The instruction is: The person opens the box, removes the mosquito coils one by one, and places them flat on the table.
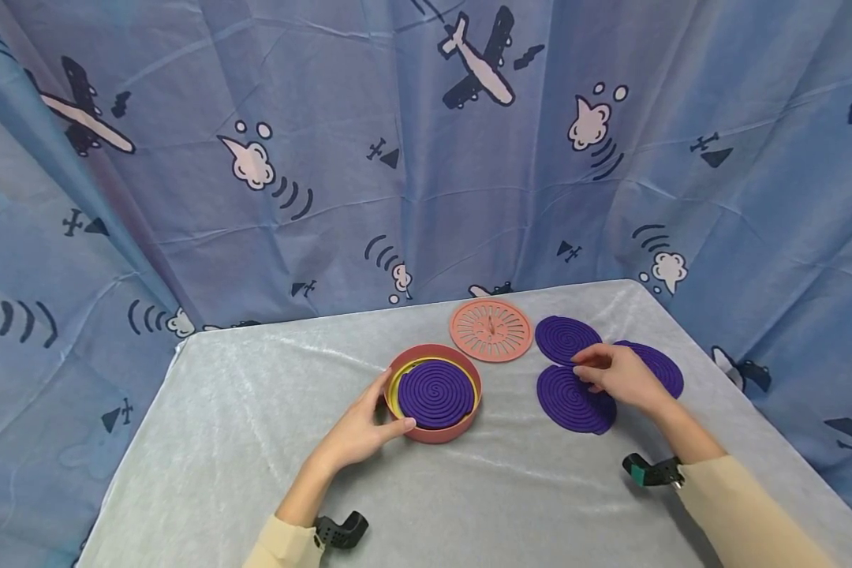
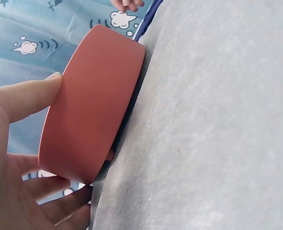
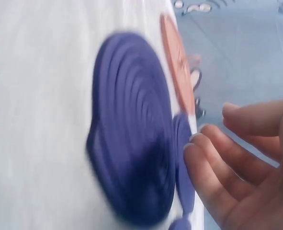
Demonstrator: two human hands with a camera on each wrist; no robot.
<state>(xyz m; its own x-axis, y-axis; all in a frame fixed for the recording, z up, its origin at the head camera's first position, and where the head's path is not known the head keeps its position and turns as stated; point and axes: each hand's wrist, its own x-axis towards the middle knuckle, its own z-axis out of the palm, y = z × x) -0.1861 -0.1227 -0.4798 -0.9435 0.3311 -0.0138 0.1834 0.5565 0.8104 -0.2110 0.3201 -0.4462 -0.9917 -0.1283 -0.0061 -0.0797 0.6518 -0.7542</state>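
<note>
In the head view, a round salmon-coloured mosquito coil box (image 1: 433, 436) stands on the table with a yellow ring inside its wall. A purple mosquito coil (image 1: 435, 393) lies in it. My left hand (image 1: 358, 430) grips the box at its left side, thumb at the front rim and fingers around the back; the left wrist view shows the thumb (image 2: 33, 98) on the rim. My right hand (image 1: 621, 376) hovers over another purple coil (image 1: 571, 402), nothing between its fingers. Two more purple coils (image 1: 566, 338) (image 1: 656, 367) lie close by on the table.
A salmon slotted lid (image 1: 491, 330) with a small knob lies flat behind the box, beside the coils. A pale cloth (image 1: 241, 442) covers the table. Behind it hangs a blue curtain (image 1: 326, 158) with printed planes.
</note>
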